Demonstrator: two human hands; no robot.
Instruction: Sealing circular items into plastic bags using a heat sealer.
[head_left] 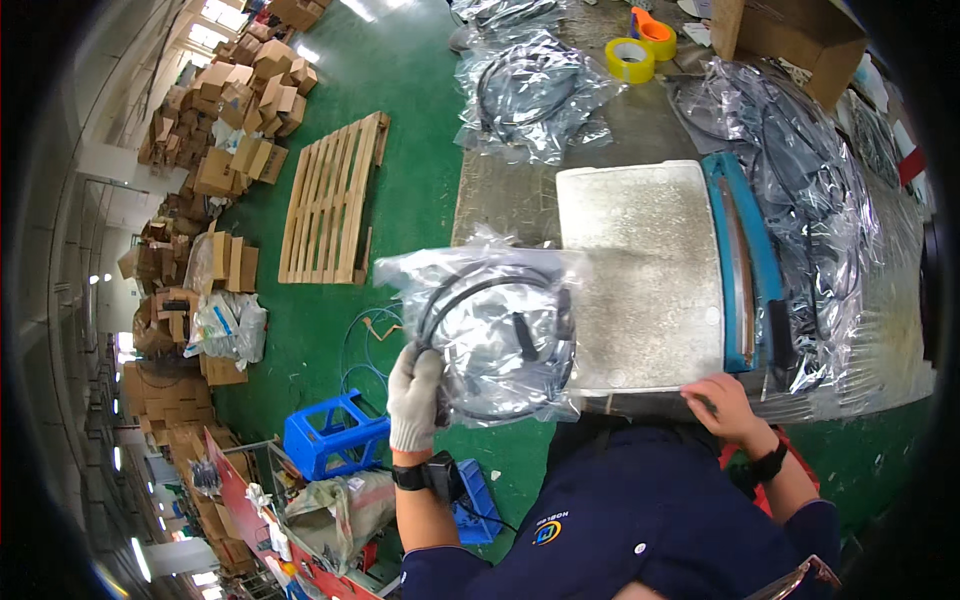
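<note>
My left hand [414, 395], in a white knit glove, grips the left edge of a clear plastic bag [540, 385]. Inside the bag lies a coiled black cable [470, 290] with a dark connector. The bag is held up beside the left edge of a worn white board [640, 270] on the table. My bare right hand [722, 405] is at the board's near right corner, fingers loosely bent, a gap between thumb and fingers, nothing in them. A long turquoise device [728, 260] with a brown strip, like a bag sealer, stands along the board's right side.
Bagged cables lie at the table's far side [530, 95] and right side [800, 180]. Yellow tape [630, 60] and an orange tape dispenser [655, 35] sit at the back near an open carton [800, 40]. Left on the green floor are a wooden pallet [335, 200] and a blue plastic stool [335, 435].
</note>
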